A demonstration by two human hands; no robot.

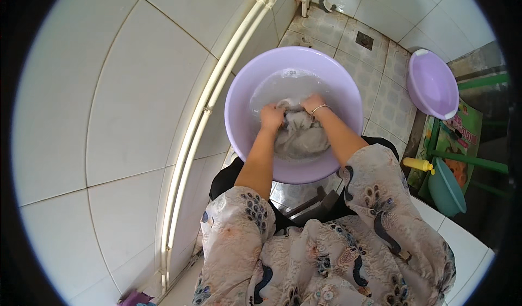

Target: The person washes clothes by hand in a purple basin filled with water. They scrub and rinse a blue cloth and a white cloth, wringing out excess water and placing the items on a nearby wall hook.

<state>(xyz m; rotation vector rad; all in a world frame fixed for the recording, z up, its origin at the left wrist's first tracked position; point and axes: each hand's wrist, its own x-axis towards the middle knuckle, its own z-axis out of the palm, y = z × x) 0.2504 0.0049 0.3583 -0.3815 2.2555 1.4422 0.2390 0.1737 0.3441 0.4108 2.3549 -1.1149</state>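
Observation:
A large light purple basin (239,107) stands before me on the tiled floor, holding cloudy, slightly foamy water (304,83). In it lies a soaked grey cloth (302,135), bunched up and partly under the water; whether it is a garment I cannot tell. My left hand (272,116) is closed on the cloth's upper left edge. Close by on the right, my right hand (312,104), with a bracelet at the wrist, grips the same cloth. A short stretch of fabric runs between the two hands. The fingertips are partly hidden by the cloth.
Pale pipes (206,110) run along the tiled wall at left. A floor drain (364,41) lies beyond the basin. At right are a smaller purple basin (433,83), a yellow bottle (417,164), a teal basin (447,187) and a green-framed rack (470,162).

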